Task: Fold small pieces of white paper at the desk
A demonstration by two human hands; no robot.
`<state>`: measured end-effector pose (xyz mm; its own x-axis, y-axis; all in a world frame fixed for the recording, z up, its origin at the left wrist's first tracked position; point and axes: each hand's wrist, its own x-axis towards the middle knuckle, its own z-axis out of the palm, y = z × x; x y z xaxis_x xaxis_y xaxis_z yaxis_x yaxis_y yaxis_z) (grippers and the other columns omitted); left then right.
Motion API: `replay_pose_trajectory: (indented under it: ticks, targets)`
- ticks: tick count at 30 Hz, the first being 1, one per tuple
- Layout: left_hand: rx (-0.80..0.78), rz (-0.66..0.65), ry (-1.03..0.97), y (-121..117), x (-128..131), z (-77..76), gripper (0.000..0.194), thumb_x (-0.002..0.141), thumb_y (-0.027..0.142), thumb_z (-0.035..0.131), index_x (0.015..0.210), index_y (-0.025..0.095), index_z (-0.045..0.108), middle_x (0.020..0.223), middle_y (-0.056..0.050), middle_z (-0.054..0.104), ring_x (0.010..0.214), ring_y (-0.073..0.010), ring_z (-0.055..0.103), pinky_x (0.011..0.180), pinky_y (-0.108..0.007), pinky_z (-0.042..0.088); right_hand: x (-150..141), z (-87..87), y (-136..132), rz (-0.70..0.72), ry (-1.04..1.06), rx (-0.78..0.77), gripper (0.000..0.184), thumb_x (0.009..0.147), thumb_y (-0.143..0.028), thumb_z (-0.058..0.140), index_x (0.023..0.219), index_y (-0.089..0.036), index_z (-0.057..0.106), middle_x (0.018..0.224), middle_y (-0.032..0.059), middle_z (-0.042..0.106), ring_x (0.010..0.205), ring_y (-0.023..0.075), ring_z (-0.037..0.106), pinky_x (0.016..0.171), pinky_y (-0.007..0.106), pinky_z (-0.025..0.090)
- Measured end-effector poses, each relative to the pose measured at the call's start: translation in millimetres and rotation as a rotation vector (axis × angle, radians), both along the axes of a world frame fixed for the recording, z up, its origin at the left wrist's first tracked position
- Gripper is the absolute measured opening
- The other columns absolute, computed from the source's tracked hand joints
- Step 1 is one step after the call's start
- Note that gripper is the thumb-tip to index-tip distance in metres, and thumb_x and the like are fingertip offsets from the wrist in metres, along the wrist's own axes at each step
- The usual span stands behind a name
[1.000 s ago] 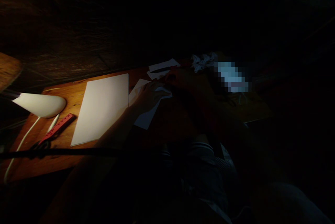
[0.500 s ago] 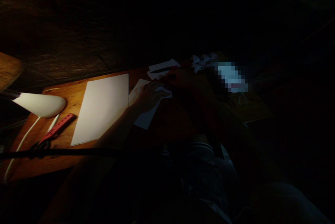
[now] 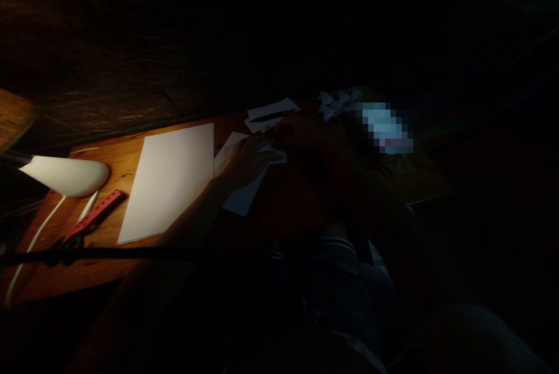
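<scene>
A white sheet of paper (image 3: pixel 245 198) lies on the dim middle of the table, with a smaller folded-looking part at its right. My left hand (image 3: pixel 250 158) rests on it, fingers stretched out toward the right and pressing it down. Just beyond the left fingertips, my right hand (image 3: pixel 292 130) is at the paper's upper right edge, its fingers curled. Deep shadow covers the right hand, and what its fingers pinch is hidden. Behind both hands lie more white papers (image 3: pixel 274 109) with a dark, slim object (image 3: pixel 267 117) across them.
A stack of white paper (image 3: pixel 170 182) lies brightly lit on the wooden table (image 3: pixel 98 272). Left of it are a white lamp (image 3: pixel 70 175), its cord, and a red power strip (image 3: pixel 98 211). Crumpled or folded paper pieces (image 3: pixel 336 103) and a blurred bright screen (image 3: pixel 386 127) are at the right.
Almost nothing differs. Both hands stay at the same place on the paper, and the view shifts very slightly.
</scene>
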<state>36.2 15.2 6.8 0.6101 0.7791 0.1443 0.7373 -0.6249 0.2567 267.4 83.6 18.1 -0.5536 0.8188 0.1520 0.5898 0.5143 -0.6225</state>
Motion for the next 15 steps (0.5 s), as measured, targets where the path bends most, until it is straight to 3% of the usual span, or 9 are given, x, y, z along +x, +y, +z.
replay_pose_trajectory:
  ticks: [7,15]
  targets:
    - [-0.009,-0.005,0.004,0.6,-1.4,-1.0,0.033,0.103,0.027,0.055,0.124,0.039,0.078,0.16,0.001,0.055,0.152,-0.0322,0.039,0.123,-0.064,0.029,2.8,-9.4,10.3,0.077,0.038,-0.066,0.048,0.073,-0.03,0.083,0.117,-0.013,0.075,0.111,0.0099,0.078,0.089,0.0206,0.068,0.079,0.031,0.052]
    - [-0.006,-0.013,-0.011,1.0,-2.8,-1.7,0.036,0.102,0.025,0.056,0.127,0.042,0.076,0.16,0.001,0.056,0.151,-0.0341,0.04,0.121,-0.066,0.029,7.4,-17.2,21.5,0.192,0.04,-0.029,0.054,0.069,-0.025,0.081,0.121,-0.016,0.074,0.124,0.0112,0.075,0.103,0.0252,0.069,0.089,0.036,0.054]
